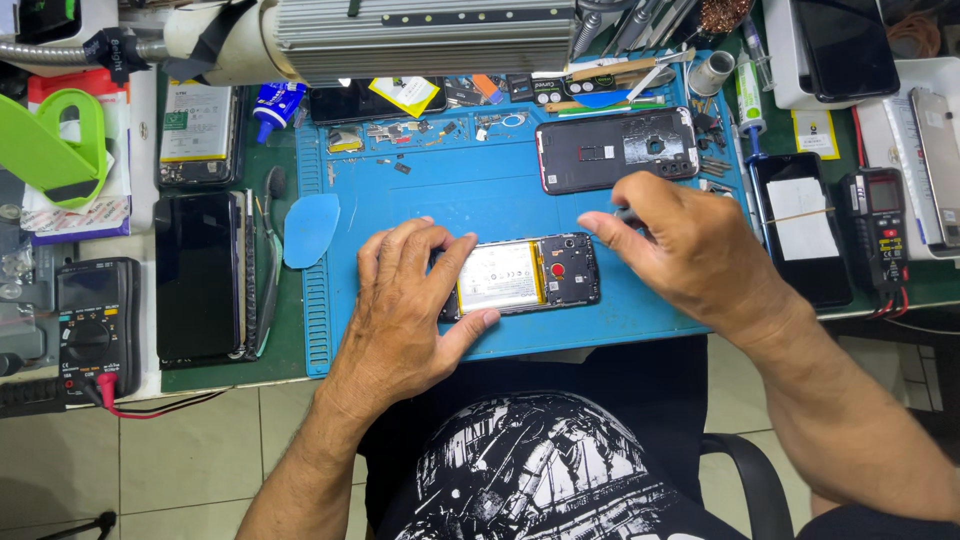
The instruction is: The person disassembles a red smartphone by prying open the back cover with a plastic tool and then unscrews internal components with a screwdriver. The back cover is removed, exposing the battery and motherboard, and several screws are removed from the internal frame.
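An opened phone (530,276) lies on the blue repair mat (470,190), its pale battery and black board showing. My left hand (410,300) clamps the phone's left end, thumb along its near edge and fingers over the far edge. My right hand (680,245) hovers just right of the phone, fingers closed on a thin grey tool whose tip shows near the forefinger (628,212). The tool's working end is hidden by the hand. A removed black back cover (615,150) lies farther up the mat.
A blue plastic pry pick (311,229) rests at the mat's left edge. Dark phones (200,275) and a multimeter (92,325) stand at left; another phone (800,225) and a meter (875,230) at right. Small screws and parts litter the mat's far edge (420,130).
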